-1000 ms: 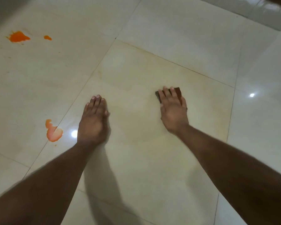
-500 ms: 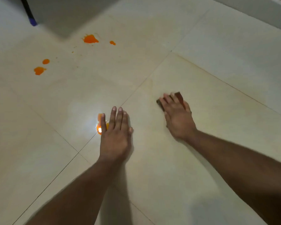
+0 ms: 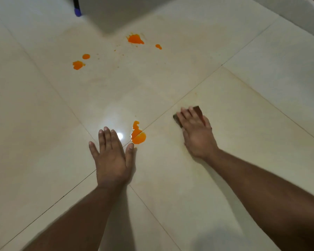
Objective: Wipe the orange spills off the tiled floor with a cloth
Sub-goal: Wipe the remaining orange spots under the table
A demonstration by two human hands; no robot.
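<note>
Change: since half a second ago the left hand (image 3: pixel 112 156) has shifted left, uncovering the nearest orange puddle (image 3: pixel 138 133); two more spills have come into view.
Left hand: flat on the glossy cream tiled floor (image 3: pixel 43 142), fingers straight and spread, holding nothing; likely a brace.
Right hand: right hand (image 3: pixel 196 131) presses flat on a small folded dark brown cloth (image 3: pixel 198 110), fingers straight, not curled round it.
Nearest spill: straddles a grout line, between the hands, just beside the left thumb; cloth near, apart.
Farther spills: orange splat (image 3: pixel 135 39), small drop (image 3: pixel 158 46), pair of blots (image 3: pixel 78 64); unwiped.
Background: dark post with blue foot (image 3: pixel 77 10), top edge.
</note>
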